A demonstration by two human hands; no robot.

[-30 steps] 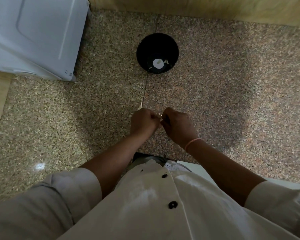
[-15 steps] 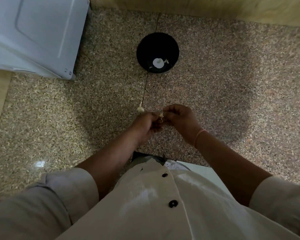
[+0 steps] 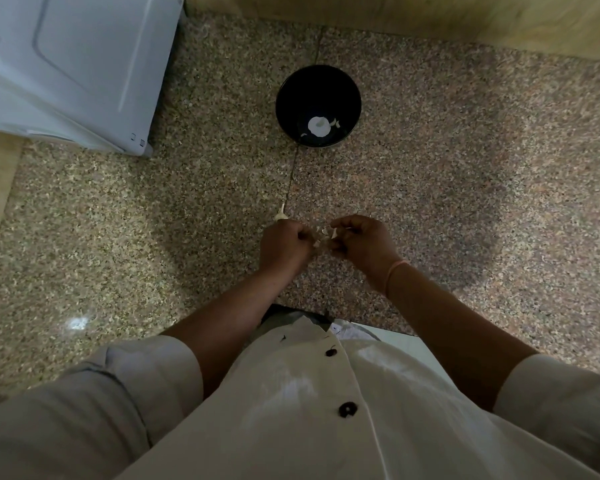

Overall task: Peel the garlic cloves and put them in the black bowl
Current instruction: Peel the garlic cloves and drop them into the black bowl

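head view: left hand, fingers curled, grips a garlic clove; right hand pinches its peel.

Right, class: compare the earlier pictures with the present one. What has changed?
The left hand and right hand, pressed together earlier, have pulled apart sideways. Torn white garlic skin now shows between them, pinched by the fingers of both. The black bowl and the white pieces in it stayed put.
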